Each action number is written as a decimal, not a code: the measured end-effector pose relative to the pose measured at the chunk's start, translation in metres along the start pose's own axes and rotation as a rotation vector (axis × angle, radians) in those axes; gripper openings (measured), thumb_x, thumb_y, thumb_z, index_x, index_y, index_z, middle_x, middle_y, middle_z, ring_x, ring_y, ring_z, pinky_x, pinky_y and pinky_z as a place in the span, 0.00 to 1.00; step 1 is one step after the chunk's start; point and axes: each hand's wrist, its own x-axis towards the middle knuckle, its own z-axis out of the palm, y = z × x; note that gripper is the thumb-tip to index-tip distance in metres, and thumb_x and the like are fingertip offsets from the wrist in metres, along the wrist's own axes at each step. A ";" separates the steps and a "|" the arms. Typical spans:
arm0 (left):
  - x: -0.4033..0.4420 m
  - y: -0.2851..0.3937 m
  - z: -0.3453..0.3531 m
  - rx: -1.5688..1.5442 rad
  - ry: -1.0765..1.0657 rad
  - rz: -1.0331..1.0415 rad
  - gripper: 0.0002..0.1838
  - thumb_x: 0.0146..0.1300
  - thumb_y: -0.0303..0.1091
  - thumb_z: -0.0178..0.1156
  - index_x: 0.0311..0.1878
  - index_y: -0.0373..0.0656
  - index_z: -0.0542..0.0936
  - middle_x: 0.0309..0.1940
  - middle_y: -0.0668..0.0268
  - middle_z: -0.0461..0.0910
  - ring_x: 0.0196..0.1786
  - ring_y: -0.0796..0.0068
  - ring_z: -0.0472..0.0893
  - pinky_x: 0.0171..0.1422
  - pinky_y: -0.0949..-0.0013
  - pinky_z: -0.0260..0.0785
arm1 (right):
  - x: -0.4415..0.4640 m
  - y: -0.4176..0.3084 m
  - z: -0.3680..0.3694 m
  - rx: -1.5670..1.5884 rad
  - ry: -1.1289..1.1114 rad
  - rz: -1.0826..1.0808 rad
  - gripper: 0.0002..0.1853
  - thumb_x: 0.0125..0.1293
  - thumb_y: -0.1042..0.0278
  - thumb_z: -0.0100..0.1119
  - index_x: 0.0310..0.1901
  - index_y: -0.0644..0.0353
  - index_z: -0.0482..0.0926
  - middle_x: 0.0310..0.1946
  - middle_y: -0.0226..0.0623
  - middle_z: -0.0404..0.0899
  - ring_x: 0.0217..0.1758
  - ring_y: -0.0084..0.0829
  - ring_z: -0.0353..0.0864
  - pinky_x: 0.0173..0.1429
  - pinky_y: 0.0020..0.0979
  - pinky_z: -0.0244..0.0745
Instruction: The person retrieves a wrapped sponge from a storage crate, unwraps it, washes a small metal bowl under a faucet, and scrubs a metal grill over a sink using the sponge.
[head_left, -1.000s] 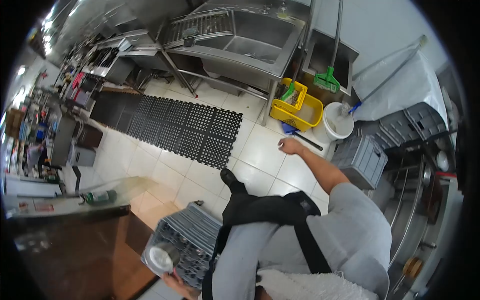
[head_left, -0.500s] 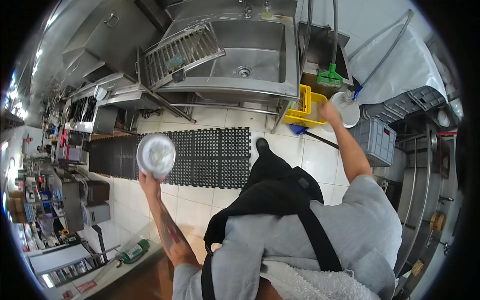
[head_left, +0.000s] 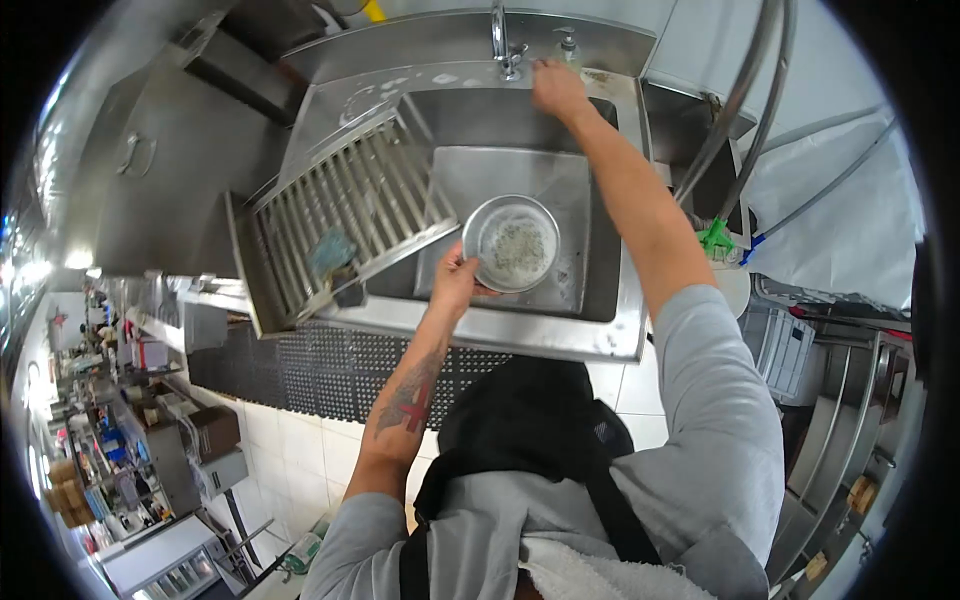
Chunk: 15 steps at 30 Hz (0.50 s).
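Note:
A round metal bowl (head_left: pixel 512 243) with whitish residue inside is over the steel sink basin (head_left: pixel 450 180). My left hand (head_left: pixel 458 283) grips the bowl's left rim, thumb on top. At the back of the sink my right hand (head_left: pixel 558 88) is beside the faucet (head_left: pixel 505 50), its fingers closed near the tap handle; what they hold, if anything, is too small to make out. Just behind that hand stands a soap bottle (head_left: pixel 569 46). No water shows under the spout.
A slatted metal rack (head_left: pixel 345 210) lies tilted across the sink's left side, with a greenish scouring pad (head_left: pixel 332 251) on it. Hoses (head_left: pixel 757 110) hang at the right near a green mop head (head_left: pixel 716 240). A black perforated mat (head_left: pixel 330 375) covers floor below.
The view has moved up to the sink. My left hand has brought the bowl from low at the left to over the basin. My right hand has reached forward to the faucet.

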 end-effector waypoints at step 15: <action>0.228 -0.088 0.018 -0.299 0.452 -0.051 0.28 0.66 0.17 0.41 0.69 0.47 0.67 0.62 0.53 0.69 0.52 0.50 0.81 0.41 0.55 0.87 | 0.040 0.013 0.109 -0.201 -0.179 0.107 0.14 0.66 0.65 0.47 0.40 0.56 0.85 0.44 0.40 0.83 0.56 0.37 0.78 0.52 0.44 0.76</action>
